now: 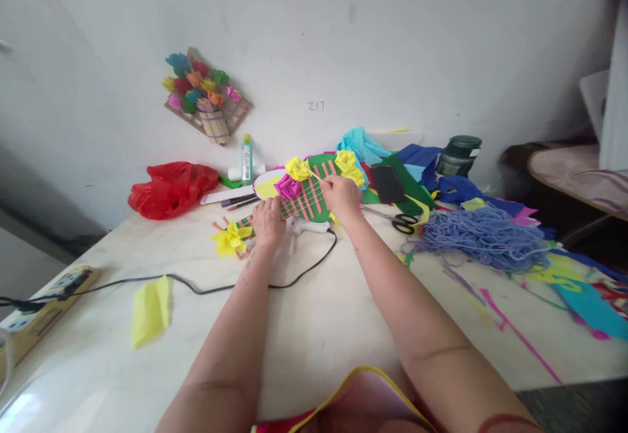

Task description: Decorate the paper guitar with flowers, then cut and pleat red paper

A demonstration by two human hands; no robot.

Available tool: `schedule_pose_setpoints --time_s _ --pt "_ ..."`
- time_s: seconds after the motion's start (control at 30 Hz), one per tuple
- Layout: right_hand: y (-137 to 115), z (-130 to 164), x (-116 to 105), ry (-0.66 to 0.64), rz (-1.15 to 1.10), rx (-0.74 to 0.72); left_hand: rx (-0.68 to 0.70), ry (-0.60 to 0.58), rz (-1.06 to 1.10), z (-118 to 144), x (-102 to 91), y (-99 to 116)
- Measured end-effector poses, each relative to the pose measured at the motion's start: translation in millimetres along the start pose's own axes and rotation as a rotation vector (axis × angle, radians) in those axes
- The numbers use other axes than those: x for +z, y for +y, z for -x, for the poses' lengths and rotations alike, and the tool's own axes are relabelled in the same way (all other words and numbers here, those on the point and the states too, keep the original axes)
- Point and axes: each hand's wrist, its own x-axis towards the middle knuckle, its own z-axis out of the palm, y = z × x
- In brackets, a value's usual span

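A guitar-shaped green paper craft (320,209) with brown strips and thin strings lies slanted across the back of the table. A magenta paper flower (288,187) and yellow paper flowers (297,169) sit on its body, and another yellow flower (231,239) is at its narrow end. My left hand (269,222) has its fingers closed over the narrow part. Above the body, my right hand (342,196) pinches a thin pale stick (313,174), its tip close to a yellow flower. A white glue gun (309,226) rests just in front of the craft.
A black cord (210,289) runs left to a power strip (63,295). Black scissors (404,224), a phone (387,184) and blue yarn (485,235) lie to the right. Red plastic (171,190) and a glue bottle (246,161) stand left, a dark jar (459,155) back right.
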Motion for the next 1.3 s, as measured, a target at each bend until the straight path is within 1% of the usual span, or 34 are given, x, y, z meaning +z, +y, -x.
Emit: schedule_pose_setpoints --time_s 0.17,0.33,0.5,0.67,0.9,1.0,1.13,1.3 --pt "9 -9 8 -0.015 -0.137 -0.031 -0.005 -0.012 0.009 0 0.6 -1" --pt "17 -11 18 0.003 -0.301 -0.023 -0.001 -0.02 0.02 -1 1.5 -1" --pt "21 -13 25 0.029 -0.374 -0.021 0.006 -0.037 0.042 -1 0.5 -1" --pt "19 -13 25 0.01 -0.345 -0.027 0.009 -0.054 0.027 -2 -0.6 -1" --pt "17 -14 28 -0.064 -0.094 -0.101 0.004 -0.069 0.047 -2 0.8 -2" --pt "17 -15 30 -0.083 -0.045 -0.118 0.003 -0.073 0.051 -2 1.1 -3" --pt "15 -16 30 -0.052 -0.06 -0.094 0.007 -0.076 0.053 -3 1.3 -3" --pt "13 -14 29 0.03 -0.19 -0.064 0.007 -0.094 0.061 -3 3.4 -4"
